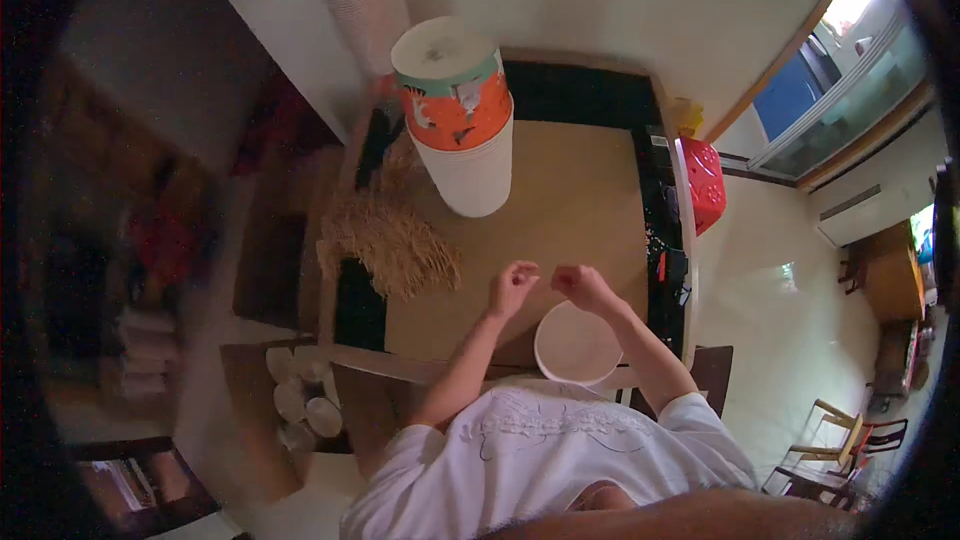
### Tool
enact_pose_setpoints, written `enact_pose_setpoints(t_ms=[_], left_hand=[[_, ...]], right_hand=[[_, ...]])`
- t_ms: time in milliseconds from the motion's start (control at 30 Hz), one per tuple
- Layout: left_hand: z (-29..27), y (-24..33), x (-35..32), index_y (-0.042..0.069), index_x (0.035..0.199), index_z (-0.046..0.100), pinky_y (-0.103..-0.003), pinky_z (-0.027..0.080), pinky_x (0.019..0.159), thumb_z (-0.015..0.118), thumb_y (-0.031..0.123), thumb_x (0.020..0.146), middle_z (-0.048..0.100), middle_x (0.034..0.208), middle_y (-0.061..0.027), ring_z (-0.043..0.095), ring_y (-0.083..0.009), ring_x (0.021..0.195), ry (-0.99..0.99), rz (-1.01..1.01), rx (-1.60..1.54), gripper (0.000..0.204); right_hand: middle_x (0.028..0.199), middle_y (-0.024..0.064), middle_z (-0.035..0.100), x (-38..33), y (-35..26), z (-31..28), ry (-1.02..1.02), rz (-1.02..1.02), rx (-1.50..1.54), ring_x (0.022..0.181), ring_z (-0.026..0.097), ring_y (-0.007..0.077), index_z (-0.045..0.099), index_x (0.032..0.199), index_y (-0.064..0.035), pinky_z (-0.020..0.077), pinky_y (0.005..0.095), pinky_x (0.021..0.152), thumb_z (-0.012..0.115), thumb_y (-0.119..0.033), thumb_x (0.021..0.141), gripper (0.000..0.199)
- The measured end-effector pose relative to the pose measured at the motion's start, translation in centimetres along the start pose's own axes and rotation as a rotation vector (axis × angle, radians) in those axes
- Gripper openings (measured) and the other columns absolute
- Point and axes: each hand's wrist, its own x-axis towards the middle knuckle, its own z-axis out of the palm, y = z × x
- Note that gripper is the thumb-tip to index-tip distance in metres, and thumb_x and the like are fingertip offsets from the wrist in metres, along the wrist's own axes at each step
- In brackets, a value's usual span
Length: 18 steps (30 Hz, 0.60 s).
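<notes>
My left hand (514, 288) and my right hand (584, 287) are raised close together above the brown board on the table, a small gap between them. Both have their fingers curled in a pinch; what they hold, if anything, is too small to make out. Just below my right hand, near my body, stands a white round tub (578, 344) with its open mouth up. To the left of my left hand lies a loose heap of tan, twisted paper-like cords (390, 245).
A tall stack of nested white tubs (468, 175), topped by an orange and green one (455, 105), stands at the far left of the brown board (580, 190). Behind it leans another pale stack (368, 15). A red plastic stool (702, 185) is beyond the table's right edge.
</notes>
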Motion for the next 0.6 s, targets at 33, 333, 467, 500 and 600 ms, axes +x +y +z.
enact_pose_setpoints(t_ms=[33,333,467,500,600], left_hand=[[-0.9,-0.2,0.3,0.007,0.088,0.061,-0.024,0.039,0.048,0.063,0.009,0.071,0.055,0.057,-0.0012,0.047,-0.0086,0.05,0.019,-0.054,-0.128,0.017],[-2.9,1.5,-2.6,0.008,0.087,0.058,-0.031,0.045,0.076,0.065,0.005,0.065,0.056,0.087,-0.0048,0.054,-0.0202,0.09,-0.34,0.331,0.045,0.023],[-2.0,0.7,-3.9,0.006,0.084,0.057,-0.026,0.046,0.07,0.063,0.006,0.07,0.057,0.083,-0.0036,0.055,-0.017,0.084,-0.376,0.362,0.192,0.016],[-1.7,0.5,-4.1,0.006,0.084,0.057,-0.026,0.046,0.07,0.063,0.006,0.07,0.057,0.083,-0.0036,0.055,-0.017,0.084,-0.376,0.361,0.191,0.016],[-1.2,0.1,-4.5,0.004,0.083,0.055,-0.023,0.046,0.065,0.059,0.006,0.076,0.056,0.074,-0.0012,0.055,-0.0124,0.073,-0.341,-0.009,-0.31,0.008]], right_hand=[[0.067,0.0098,0.058,-0.2,0.3,0.1,-0.023,0.002,-0.002,0.059,0.055,0.0207,0.06,0.078,-0.0054,0.044,0.0304,0.055,0.059,-0.014,0.074,0.01],[0.07,0.0087,0.058,-1.3,0.6,0.9,0.003,-0.027,0.055,0.061,0.055,0.0188,0.061,0.076,-0.005,0.0443,0.0281,0.056,0.06,-0.011,0.072,0.008],[0.077,0.0128,0.058,-1.5,0.4,0.9,-0.038,0.01,0.065,0.071,0.056,0.0308,0.061,0.077,-0.0066,0.0446,0.0362,0.061,0.06,-0.013,0.072,0.008],[0.076,0.0127,0.058,-1.5,0.3,0.9,-0.042,0.014,0.056,0.071,0.056,0.0303,0.061,0.077,-0.0068,0.0446,0.0359,0.061,0.06,-0.012,0.072,0.008],[0.072,0.0097,0.057,-1.7,0.1,1.0,-0.036,-0.027,0.078,0.067,0.056,0.0245,0.061,0.077,-0.0063,0.0446,0.0317,0.06,0.06,-0.011,0.072,0.007]])
